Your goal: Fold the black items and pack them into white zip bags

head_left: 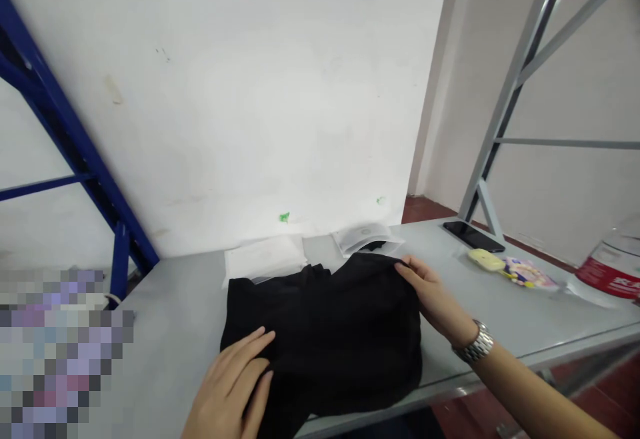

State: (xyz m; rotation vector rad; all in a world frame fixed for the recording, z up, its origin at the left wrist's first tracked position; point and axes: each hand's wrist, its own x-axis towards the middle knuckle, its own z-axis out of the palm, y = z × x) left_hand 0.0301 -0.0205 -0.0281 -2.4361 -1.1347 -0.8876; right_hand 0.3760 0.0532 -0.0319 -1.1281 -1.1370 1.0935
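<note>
Left hand (235, 386): fingers extended and together, laid flat, palm down, on the near left part of a black, soft, matte fabric garment (330, 332). Right hand (433, 299): steel-link wristwatch (475, 344) at the wrist, fingers curled over the garment's far right edge, pinching the cloth there. Garment: plain black, no visible print or trim, loosely folded with shallow creases, surface rumpled toward the far edge; lies on the middle of a pale grey flat tabletop (170, 319), its near edge hanging over the table's near rim. Long axis runs roughly left to right across the table; which end is top or bottom cannot be told. Just beyond it, touching its far edge: two clear plastic packing bags with white inserts, one at far left (265, 256), one at far right (367, 236). Well apart, far right: a black smartphone (473, 236), a pale yellow small case (486, 260), a colourful printed wrapper (530, 272).
</note>
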